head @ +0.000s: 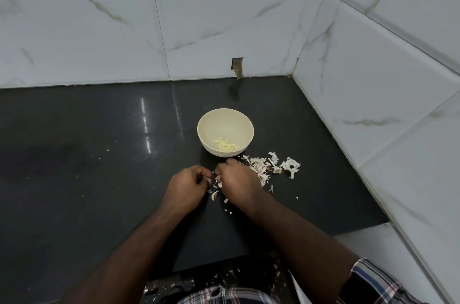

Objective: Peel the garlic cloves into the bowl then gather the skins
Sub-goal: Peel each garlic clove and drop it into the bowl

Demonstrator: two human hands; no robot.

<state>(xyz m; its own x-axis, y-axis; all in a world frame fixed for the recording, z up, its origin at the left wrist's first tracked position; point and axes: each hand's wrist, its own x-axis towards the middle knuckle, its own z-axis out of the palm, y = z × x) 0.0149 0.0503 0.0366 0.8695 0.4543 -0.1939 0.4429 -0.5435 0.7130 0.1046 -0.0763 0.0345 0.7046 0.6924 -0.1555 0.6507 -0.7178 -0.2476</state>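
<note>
Both hands sit close together on the dark bench, just in front of the bowl of peeled cloves. The left hand and right hand are curled, seemingly pinching a clove between them. Skins lie just right of the right hand.

Bowl: pale cream, with pale yellow peeled cloves inside. Garlic skins: white with pinkish-purple tint. Countertop: glossy black, speckled with white flecks. Wall tiles: white with grey-brown marble veining. Shirt sleeve: plaid, in navy, white and red lines.
</note>
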